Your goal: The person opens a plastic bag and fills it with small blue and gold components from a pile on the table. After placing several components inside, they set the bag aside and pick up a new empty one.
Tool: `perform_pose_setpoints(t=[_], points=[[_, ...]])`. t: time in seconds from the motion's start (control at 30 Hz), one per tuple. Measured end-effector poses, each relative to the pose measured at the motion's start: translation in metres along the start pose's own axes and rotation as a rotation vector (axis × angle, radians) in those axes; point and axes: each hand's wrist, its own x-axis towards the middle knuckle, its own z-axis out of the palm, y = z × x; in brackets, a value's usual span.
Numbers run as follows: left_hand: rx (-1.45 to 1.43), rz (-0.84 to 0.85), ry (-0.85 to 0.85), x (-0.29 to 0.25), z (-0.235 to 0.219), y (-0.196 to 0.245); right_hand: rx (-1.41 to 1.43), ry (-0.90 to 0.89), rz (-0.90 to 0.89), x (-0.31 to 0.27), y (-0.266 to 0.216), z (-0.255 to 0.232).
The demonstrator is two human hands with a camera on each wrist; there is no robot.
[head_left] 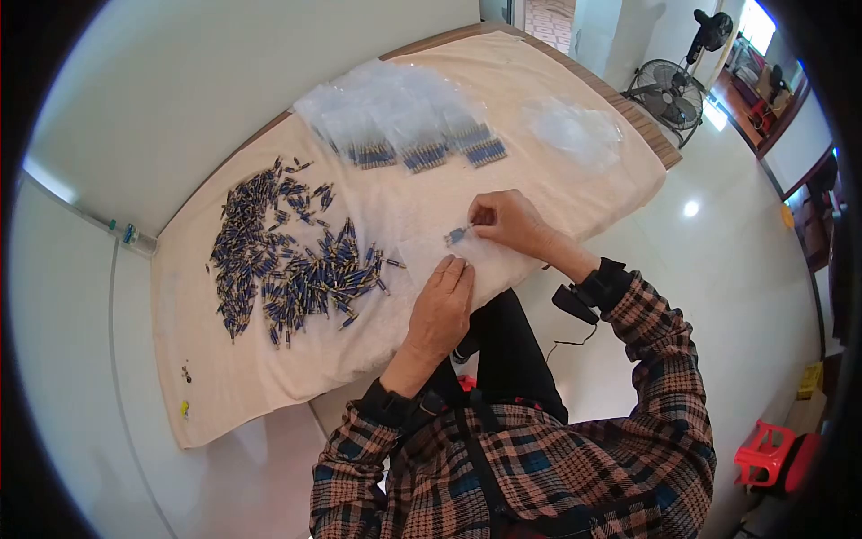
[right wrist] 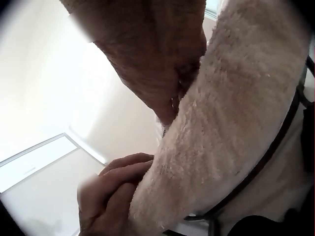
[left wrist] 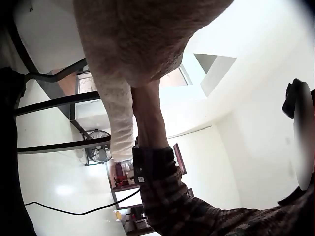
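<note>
On the cream cloth [head_left: 377, 202], a small cluster of blue plugs [head_left: 456, 235] lies by a clear plastic bag [head_left: 489, 254] between the two hands. My right hand [head_left: 512, 222] has its fingers curled at the bag's edge beside the cluster, and pinches it there. Nearer the front, my left hand [head_left: 442, 305] rests with fingers together and extended, tips at the bag's lower side; its thumb is hidden. Left of the hands spreads a big heap of loose dark-blue plugs [head_left: 314, 283] with gold-coloured ends. In the right wrist view, the left hand [right wrist: 113, 191] shows at the cloth's edge.
Filled clear bags of plugs [head_left: 422, 153] lie in overlapping rows at the back. Clear plastic bags [head_left: 575, 130] are piled at the back right. A white wall borders the table's far left side. A fan [head_left: 669, 94] and a red stool [head_left: 763, 454] stand on the floor.
</note>
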Motion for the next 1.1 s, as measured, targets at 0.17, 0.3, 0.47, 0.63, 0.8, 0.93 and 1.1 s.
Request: perform_pose_setpoints(t=[0.17,0.3,0.47,0.63,0.8,0.93,1.1], points=[[-0.034,-0.001,-0.024,-0.003,-0.002,-0.003,0.033,0.012,-0.022,0.012,0.005,0.014],[-0.034,0.014,0.062,-0.004,-0.002,-0.002,-0.122,-0.018,0.080,0.013,-0.006,0.009],[-0.176,-0.017,0.069,-0.009,-0.012,-0.006,-0.043,-0.035,0.024,0.009,-0.009,-0.009],[0.136,-0.215,0.343,-0.028,-0.069,-0.034,-0.024,0.031,-0.011,0.008,-0.058,-0.003],[0.377,-0.436,0.295,-0.038,-0.098,-0.084,0.002,-0.175,-0.222,0.027,-0.100,0.060],[0.301,-0.574,0.073,-0.038,-0.119,-0.100,-0.084,-0.160,-0.311,0.059,-0.106,0.116],[0.387,-0.640,0.019,-0.054,-0.128,-0.140,-0.243,-0.218,-0.251,0.088,-0.106,0.148]])
